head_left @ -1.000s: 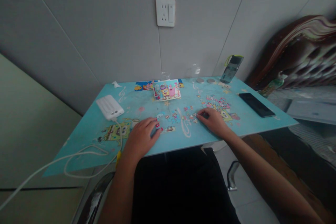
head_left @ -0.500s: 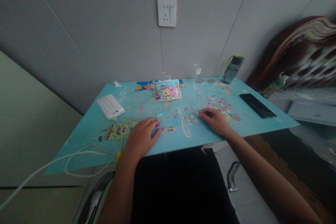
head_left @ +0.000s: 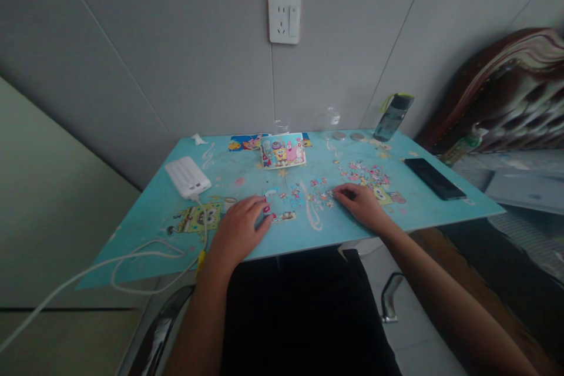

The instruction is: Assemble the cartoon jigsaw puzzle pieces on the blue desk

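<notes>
My left hand (head_left: 243,225) lies on the light-blue table (head_left: 145,220), fingers extended and thumb apart. Beside its fingertips is a joined strip of jigsaw puzzle (head_left: 285,217), and part of the joined edge is hidden under the fingers. My right hand (head_left: 362,205) rests on the table with thumb and forefinger pinched on a small puzzle piece (head_left: 331,194), mostly covered by the fingertips. Between the hands lie several loose puzzle pieces (head_left: 296,192). A pile of mostly pink pieces (head_left: 373,175) is spread beyond my right hand. A cartoon picture card (head_left: 284,151) leans up at the back.
A white power bank (head_left: 187,177) with a white cable (head_left: 150,255) occupies the left side. On the right lies a black phone (head_left: 434,178). Along the back stand a water bottle (head_left: 393,117), a clear jar (head_left: 332,119) and two round lids (head_left: 357,137). A wall closes off the back.
The whole view has shifted slightly as the head moved. Both hands stay in nearly the same places, and the right fingertips are still pinched among the pieces.
</notes>
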